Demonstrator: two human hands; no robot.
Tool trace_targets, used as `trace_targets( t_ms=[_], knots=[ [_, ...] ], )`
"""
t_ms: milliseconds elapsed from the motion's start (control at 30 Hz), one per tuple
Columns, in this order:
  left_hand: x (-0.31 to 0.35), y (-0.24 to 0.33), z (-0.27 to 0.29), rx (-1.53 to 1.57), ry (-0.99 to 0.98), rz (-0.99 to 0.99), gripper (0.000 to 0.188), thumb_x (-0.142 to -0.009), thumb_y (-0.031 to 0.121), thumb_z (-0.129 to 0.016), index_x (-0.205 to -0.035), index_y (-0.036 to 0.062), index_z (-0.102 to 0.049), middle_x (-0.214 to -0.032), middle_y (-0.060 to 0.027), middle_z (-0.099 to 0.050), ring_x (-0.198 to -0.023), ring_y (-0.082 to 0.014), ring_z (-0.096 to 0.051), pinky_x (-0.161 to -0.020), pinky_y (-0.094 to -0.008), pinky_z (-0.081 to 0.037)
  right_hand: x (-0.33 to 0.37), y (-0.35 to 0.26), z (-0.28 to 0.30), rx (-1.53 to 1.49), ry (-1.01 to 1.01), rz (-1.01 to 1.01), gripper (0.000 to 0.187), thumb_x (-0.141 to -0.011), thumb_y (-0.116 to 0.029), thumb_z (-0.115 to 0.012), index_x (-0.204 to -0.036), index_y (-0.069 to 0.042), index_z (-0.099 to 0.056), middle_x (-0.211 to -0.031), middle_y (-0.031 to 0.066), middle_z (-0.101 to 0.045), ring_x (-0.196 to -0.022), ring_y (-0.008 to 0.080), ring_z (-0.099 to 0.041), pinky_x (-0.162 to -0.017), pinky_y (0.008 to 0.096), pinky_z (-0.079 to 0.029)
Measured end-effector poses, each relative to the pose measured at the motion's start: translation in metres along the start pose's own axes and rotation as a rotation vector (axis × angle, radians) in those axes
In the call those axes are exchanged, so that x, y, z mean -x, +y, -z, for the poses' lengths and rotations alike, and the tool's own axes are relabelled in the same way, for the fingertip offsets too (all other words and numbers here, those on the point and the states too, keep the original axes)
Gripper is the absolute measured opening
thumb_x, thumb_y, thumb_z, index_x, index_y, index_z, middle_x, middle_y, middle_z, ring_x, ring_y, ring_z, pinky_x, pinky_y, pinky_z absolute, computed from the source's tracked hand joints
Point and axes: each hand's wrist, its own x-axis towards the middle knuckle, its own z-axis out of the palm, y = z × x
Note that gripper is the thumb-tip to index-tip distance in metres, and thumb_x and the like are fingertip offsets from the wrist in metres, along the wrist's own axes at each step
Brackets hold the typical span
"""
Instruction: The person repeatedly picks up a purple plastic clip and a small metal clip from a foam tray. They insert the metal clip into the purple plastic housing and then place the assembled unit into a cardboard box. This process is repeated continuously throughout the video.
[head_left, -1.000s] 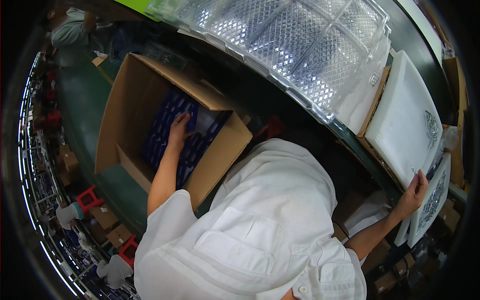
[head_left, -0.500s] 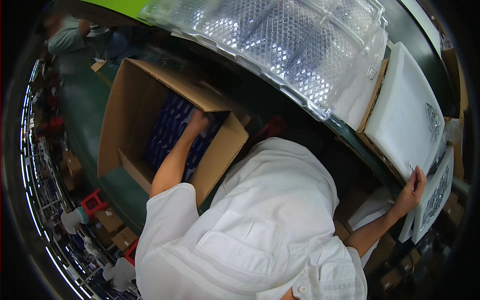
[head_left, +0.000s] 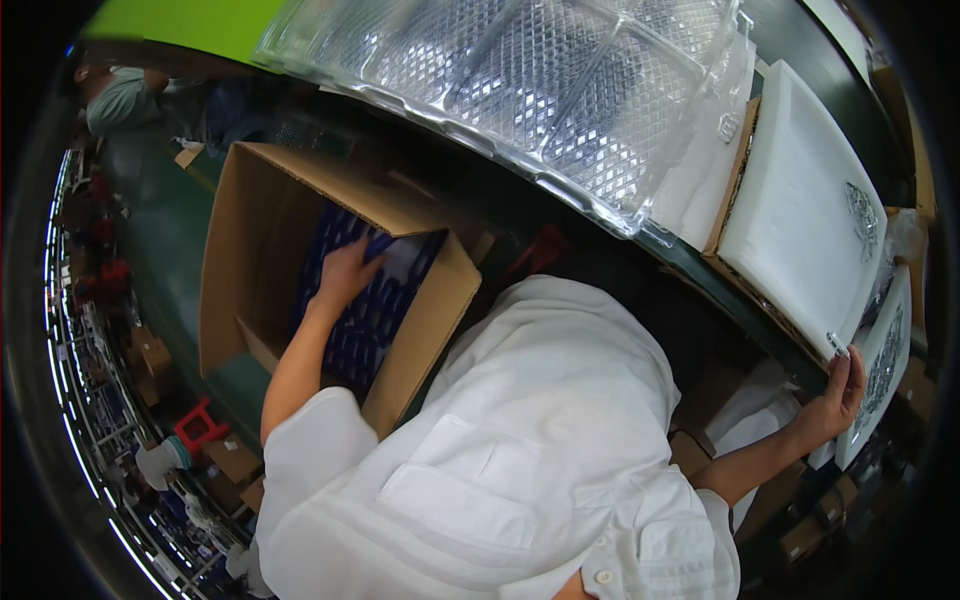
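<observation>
The left hand (head_left: 345, 272) is reaching into the open cardboard box (head_left: 240, 260), fingers spread flat on the blue packs (head_left: 375, 310) filling it. At the far right, the right hand (head_left: 838, 395) is curling its fingers around the white tray (head_left: 800, 210) by its lower corner.

Dark green floor (head_left: 150, 230) at left, strewn with small brown cartons (head_left: 150, 355) and a red stool (head_left: 197, 425). Bright green wall (head_left: 180, 20) at top. Another person (head_left: 125, 95) far left.
</observation>
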Motion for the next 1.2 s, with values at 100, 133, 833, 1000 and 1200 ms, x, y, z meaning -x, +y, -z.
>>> trace_targets(
  t_ms=[100, 133, 833, 1000, 1200],
  knots=[
    [0.048, 0.026, 0.044, 0.832, 0.018, 0.171, 0.039, -0.102, 0.031, -0.065, -0.127, 0.0006, -0.066, -0.086, -0.0128, -0.069, -0.087, -0.0292, -0.073, -0.076, -0.04, -0.055, 0.007, 0.007, 0.0, -0.083, -0.038, -0.036, 0.023, -0.102, -0.006, -0.068, -0.123, 0.004, -0.071, -0.12, 0.0117, -0.072, -0.105, 0.0154, -0.068, -0.094, 0.028, -0.055],
    [0.06, 0.031, 0.052, 1.232, 0.013, 0.165, 0.041, -0.104, 0.032, -0.062, -0.13, -0.0008, -0.065, -0.086, -0.0106, -0.067, -0.087, -0.0263, -0.072, -0.078, -0.0389, -0.055, 0.011, 0.007, -0.002, -0.096, -0.054, -0.061, 0.025, -0.103, -0.007, -0.068, -0.124, 0.005, -0.07, -0.121, 0.0121, -0.071, -0.103, 0.0155, -0.069, -0.093, 0.0282, -0.055],
    [0.003, 0.394, 0.114, 1.273, -0.879, -0.479, 0.037, -0.11, 0.004, -0.047, -0.147, 0.0021, -0.046, -0.104, -0.0046, -0.062, -0.077, -0.0079, -0.06, -0.068, -0.0242, -0.051, 0.072, -0.122, -0.075, 0.006, -0.437, 0.264, 0.015, -0.077, 0.005, -0.08, -0.089, 0.0, -0.072, -0.131, 0.0188, -0.066, -0.117, 0.0323, -0.066, -0.095, 0.04, -0.053],
    [0.005, 0.4, 0.111, 1.257, -0.87, -0.465, 0.036, -0.11, 0.002, -0.046, -0.146, 0.001, -0.048, -0.103, -0.0052, -0.065, -0.073, -0.007, -0.06, -0.064, -0.0238, -0.051, 0.07, -0.111, -0.079, 0.122, -0.452, 0.366, 0.015, -0.076, 0.005, -0.079, -0.084, 0.0, -0.067, -0.126, 0.019, -0.067, -0.108, 0.035, -0.068, -0.082, 0.0406, -0.058],
    [0.002, 0.401, 0.106, 1.298, -0.871, -0.425, 0.037, -0.109, 0.002, -0.046, -0.146, 0.0, -0.047, -0.101, -0.0058, -0.067, -0.068, -0.006, -0.058, -0.06, -0.0222, -0.048, 0.071, -0.103, -0.089, 0.145, -0.51, 0.372, 0.015, -0.076, 0.004, -0.078, -0.083, -0.001, -0.065, -0.119, 0.0166, -0.068, -0.102, 0.0339, -0.069, -0.075, 0.0397, -0.058]
  ],
)
